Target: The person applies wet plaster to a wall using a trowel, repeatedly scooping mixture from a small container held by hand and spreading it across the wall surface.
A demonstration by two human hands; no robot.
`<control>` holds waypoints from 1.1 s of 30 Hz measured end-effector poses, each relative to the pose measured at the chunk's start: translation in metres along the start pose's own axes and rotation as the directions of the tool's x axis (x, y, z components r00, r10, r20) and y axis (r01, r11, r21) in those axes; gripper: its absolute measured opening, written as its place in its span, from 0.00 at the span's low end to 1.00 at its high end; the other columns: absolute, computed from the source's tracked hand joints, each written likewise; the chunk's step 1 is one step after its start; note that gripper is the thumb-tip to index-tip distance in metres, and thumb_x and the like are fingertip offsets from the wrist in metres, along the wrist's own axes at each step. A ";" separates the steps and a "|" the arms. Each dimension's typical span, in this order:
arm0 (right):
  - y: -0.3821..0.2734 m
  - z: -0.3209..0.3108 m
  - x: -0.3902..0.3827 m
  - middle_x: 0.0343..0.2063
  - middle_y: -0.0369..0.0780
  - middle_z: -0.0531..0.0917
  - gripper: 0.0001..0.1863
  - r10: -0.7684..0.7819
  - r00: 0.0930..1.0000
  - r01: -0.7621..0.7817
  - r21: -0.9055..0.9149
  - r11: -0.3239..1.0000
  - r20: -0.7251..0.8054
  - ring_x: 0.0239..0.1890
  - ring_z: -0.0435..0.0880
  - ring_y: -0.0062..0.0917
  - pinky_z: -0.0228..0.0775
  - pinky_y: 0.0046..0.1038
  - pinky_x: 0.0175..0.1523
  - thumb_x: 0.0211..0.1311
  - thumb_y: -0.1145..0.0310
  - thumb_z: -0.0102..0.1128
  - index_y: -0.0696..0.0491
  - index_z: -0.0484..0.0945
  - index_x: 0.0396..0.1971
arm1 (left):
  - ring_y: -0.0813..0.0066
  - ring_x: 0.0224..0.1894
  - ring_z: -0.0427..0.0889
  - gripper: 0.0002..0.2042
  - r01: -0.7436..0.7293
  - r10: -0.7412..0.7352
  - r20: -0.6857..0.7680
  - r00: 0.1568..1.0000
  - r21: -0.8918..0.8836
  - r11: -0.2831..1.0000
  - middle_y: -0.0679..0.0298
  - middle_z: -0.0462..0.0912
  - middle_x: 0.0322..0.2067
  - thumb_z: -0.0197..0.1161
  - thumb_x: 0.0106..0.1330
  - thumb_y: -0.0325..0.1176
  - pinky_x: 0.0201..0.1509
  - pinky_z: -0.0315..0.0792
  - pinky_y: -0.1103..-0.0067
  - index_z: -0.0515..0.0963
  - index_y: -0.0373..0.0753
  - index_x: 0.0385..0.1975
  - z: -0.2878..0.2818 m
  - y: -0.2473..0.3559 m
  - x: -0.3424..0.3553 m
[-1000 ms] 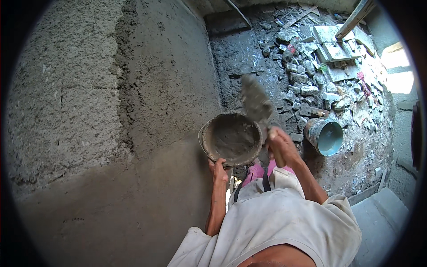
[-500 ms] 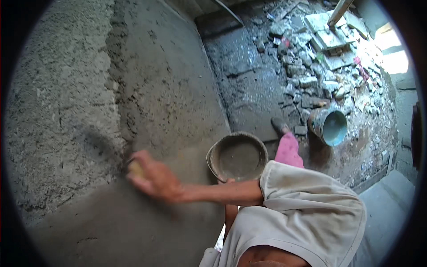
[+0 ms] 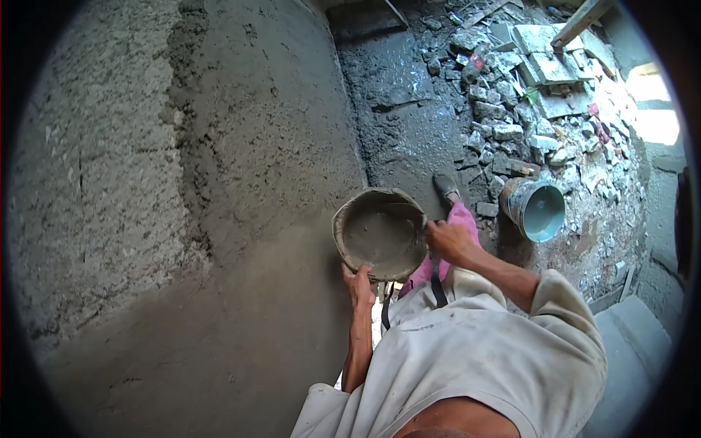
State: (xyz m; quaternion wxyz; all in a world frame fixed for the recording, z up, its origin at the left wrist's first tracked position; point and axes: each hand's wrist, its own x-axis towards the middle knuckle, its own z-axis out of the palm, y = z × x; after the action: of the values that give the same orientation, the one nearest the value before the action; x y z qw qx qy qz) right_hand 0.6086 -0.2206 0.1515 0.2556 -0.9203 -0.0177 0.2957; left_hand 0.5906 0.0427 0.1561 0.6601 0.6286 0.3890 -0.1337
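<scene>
A round, mud-caked bucket (image 3: 345, 252) of wet grey mortar (image 3: 376, 233) hangs in front of my body. My left hand (image 3: 359, 285) supports it from its near side, fingers gripping the rim. At the bucket's right rim, my right hand (image 3: 449, 241) is closed around the handle of a trowel. Most of that tool is hidden by the hand, and its blade is hard to make out against the mortar. To my left rises a wall, its smooth wet plaster (image 3: 285, 306) meeting rough, bare concrete (image 3: 109, 182) along a ragged edge.
Broken bricks and rubble (image 3: 511, 131) cover the floor at the far right, with stacked slabs (image 3: 548, 62) behind. A second bucket (image 3: 544, 212) holding greyish liquid stands nearer. My shod foot (image 3: 445, 188) rests on the damp floor beside the rubble.
My right hand has left the wall and swung right to the bucket's rim. The bucket now sits slightly higher in the picture, and my left hand on it shows more fully.
</scene>
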 end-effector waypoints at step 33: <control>-0.252 -0.178 0.114 0.34 0.46 0.80 0.24 -0.037 0.872 0.488 0.873 -0.002 -0.488 0.35 0.82 0.38 0.73 0.37 0.39 0.60 0.62 0.65 0.54 0.66 0.50 | 0.65 0.41 0.78 0.33 0.108 -0.180 -0.309 0.934 -0.236 0.966 0.64 0.74 0.47 0.59 0.50 0.22 0.37 0.77 0.69 0.64 0.45 0.61 0.083 -0.027 -0.019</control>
State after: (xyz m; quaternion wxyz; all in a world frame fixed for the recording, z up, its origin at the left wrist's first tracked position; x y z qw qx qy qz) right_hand 0.8306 -0.0631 0.3352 0.8623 -0.5032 0.0557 0.0137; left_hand 0.5888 -0.0452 0.1417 0.6385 0.5365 0.5508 -0.0327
